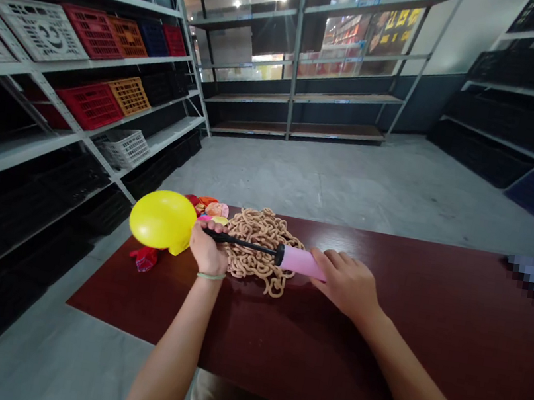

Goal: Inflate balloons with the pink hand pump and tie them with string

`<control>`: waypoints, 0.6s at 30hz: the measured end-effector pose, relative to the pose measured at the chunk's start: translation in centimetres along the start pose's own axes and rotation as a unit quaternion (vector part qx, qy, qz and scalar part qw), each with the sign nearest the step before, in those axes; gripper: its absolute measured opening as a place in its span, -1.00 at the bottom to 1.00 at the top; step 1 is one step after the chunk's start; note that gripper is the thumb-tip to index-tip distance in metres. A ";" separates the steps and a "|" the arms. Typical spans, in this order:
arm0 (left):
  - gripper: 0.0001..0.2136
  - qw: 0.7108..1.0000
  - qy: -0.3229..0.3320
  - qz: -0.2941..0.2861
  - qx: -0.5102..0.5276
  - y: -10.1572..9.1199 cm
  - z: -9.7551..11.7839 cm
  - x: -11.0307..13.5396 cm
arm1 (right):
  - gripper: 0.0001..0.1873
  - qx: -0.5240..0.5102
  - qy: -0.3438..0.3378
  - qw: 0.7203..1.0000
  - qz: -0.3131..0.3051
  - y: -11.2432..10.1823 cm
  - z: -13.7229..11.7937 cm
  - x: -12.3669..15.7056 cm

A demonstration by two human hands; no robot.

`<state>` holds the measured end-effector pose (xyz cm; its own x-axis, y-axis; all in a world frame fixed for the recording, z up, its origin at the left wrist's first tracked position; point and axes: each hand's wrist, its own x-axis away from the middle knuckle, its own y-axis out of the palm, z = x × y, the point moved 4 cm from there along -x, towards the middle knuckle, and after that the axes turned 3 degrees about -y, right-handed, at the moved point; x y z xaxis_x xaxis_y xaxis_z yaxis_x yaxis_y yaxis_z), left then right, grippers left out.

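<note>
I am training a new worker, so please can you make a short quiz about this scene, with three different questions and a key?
1. Which hand holds the neck of the yellow balloon?
2. True or false: the pink barrel of the hand pump stands upright on the dark red table.
3. What colour is the band on the wrist of that hand?

Key:
1. The left hand
2. False
3. Green
</note>
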<state>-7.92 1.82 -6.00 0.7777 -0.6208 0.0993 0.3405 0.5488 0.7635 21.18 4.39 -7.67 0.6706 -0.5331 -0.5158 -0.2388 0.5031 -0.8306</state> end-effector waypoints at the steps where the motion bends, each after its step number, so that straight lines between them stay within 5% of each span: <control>1: -0.87 1.000 0.006 0.009 0.003 -0.1 0.2 -0.2 | -0.56 -0.007 0.001 1.000 -0.003 0.0 -0.3 -0.1; 10: -0.86 0.995 -0.062 -0.066 -0.048 2.0 -4.0 5.5 | -0.53 -0.127 0.056 0.990 -0.015 -0.3 -4.9 -0.8; 18: -0.90 0.999 -0.020 0.026 -0.042 0.1 -0.6 0.5 | -0.55 -0.058 -0.002 0.998 -0.014 0.3 -1.6 -0.6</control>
<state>-7.21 1.88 -6.24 0.7745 -0.6110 0.1636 0.3451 0.6250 0.7002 19.58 3.75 -7.93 0.6813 -0.5421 -0.4920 -0.2999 0.4064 -0.8631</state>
